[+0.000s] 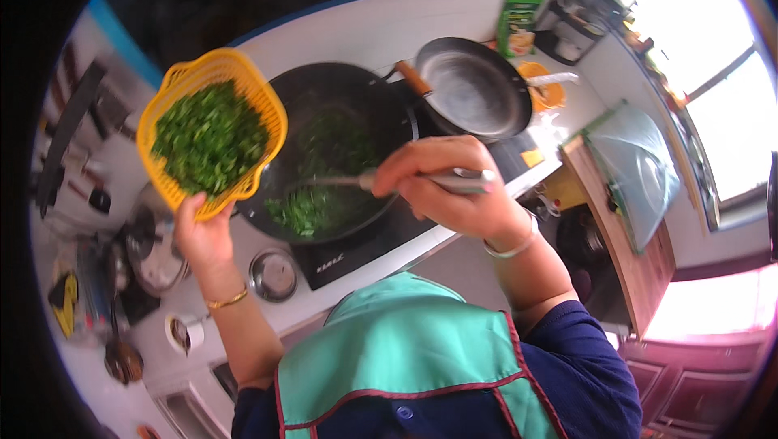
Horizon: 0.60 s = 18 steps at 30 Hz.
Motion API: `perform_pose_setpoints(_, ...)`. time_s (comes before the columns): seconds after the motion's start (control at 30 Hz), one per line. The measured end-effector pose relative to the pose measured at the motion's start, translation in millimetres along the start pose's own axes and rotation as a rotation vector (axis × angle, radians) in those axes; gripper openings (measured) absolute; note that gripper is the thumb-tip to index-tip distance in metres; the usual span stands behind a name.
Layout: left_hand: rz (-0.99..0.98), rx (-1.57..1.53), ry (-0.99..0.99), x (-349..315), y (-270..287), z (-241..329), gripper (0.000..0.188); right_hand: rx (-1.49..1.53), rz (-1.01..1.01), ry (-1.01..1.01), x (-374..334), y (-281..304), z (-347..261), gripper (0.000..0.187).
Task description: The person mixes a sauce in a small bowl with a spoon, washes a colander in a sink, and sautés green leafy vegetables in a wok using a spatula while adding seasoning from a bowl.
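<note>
The left hand (203, 236) grips the rim of a yellow plastic basket (212, 133) of chopped greens, tilted beside a black wok (332, 147) on the bench (356, 26). The right hand (450, 188) is closed around a metal-handled spatula (405, 181) reaching into the wok's greens.

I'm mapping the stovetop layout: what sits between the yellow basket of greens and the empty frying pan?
The black wok holding some greens, seen in the head view, between yellow basket and frying pan.

I count two pans: one black wok (340, 147) and, just right of it, one empty frying pan (474, 87). One yellow colander (212, 133) left of wok.
</note>
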<state>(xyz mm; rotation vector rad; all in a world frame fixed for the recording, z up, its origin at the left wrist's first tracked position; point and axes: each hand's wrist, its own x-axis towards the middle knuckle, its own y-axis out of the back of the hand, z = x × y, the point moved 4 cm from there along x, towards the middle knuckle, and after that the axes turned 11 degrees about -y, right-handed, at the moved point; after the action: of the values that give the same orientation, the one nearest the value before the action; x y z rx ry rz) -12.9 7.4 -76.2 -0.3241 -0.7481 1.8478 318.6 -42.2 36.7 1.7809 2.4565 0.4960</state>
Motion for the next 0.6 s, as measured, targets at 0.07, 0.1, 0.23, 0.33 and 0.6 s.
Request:
perform_pose_setpoints(0.07, -0.021, 0.008, 0.002, 3, 1, 0, 0.042, -0.013, -0.004, 0.038, -13, 11, -10, 0.014)
perform_pose_setpoints(0.1, -0.027, 0.004, 0.007, 5, -4, -2, 0.042, -0.01, 0.001, 0.068, -13, 1, -8, 0.014)
perform_pose_setpoints(0.23, -0.029, 0.034, 0.05, 11, -10, -17, 0.041, -0.089, 0.235, 0.23, 10, -15, 35, 0.011)
perform_pose_setpoints(0.33, -0.054, 0.079, 0.042, 10, -6, -12, 0.04, -0.189, 0.312, 0.231, 17, -5, 41, 0.015)
perform_pose_setpoints(0.6, -0.39, 1.096, -0.857, 5, -49, -7, 0.057, -0.065, 0.208, -0.056, -28, 18, 20, 0.015)
